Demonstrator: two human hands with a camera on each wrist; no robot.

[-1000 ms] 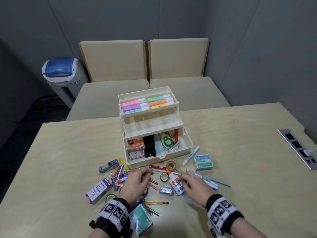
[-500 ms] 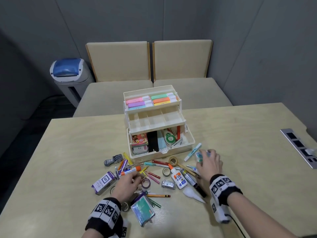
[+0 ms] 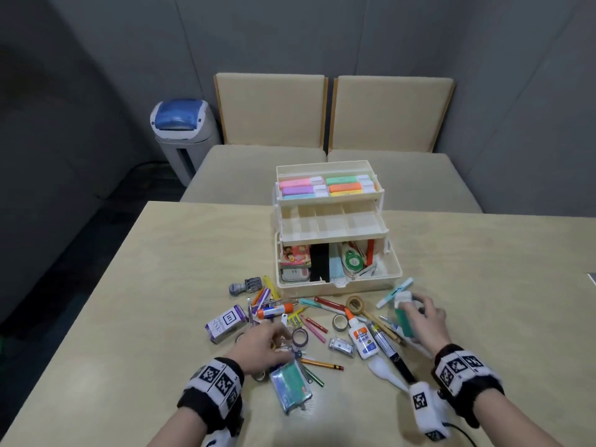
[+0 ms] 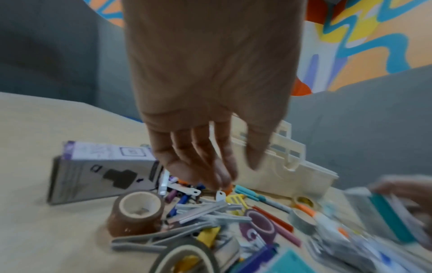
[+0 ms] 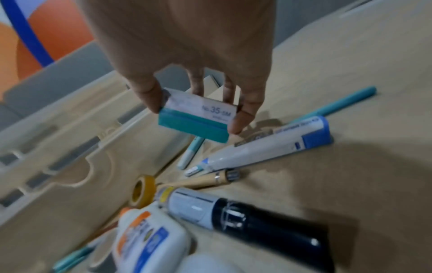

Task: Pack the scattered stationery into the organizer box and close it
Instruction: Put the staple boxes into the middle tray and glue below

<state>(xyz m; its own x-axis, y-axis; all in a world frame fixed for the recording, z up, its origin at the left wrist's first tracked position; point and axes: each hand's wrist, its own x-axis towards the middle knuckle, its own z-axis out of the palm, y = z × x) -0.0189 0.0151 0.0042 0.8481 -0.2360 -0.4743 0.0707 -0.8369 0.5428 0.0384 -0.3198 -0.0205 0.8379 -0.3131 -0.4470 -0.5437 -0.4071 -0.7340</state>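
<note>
Two hands over scattered stationery, open organizer behind.

Lower centre of the head view, the left hand (image 3: pixel 261 345) hangs over the pile, fingers loosely extended, gripping nothing. At lower right the right hand (image 3: pixel 424 321) pinches a teal staple box (image 5: pixel 195 117) between thumb and fingers, lifted off the table (image 3: pixel 161 317). Farther back, mid-frame, the organizer (image 3: pixel 335 250) stands with its trays stepped open.

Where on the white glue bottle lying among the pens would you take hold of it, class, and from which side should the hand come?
Grip the glue bottle across its flat white body, probably from above, thumb on one long edge and fingers on the other. It lies label-up with its orange cap towards the organizer box. The body is widest and the cap narrow. A black marker lies close along its right side, so finger room is tight there.
</note>
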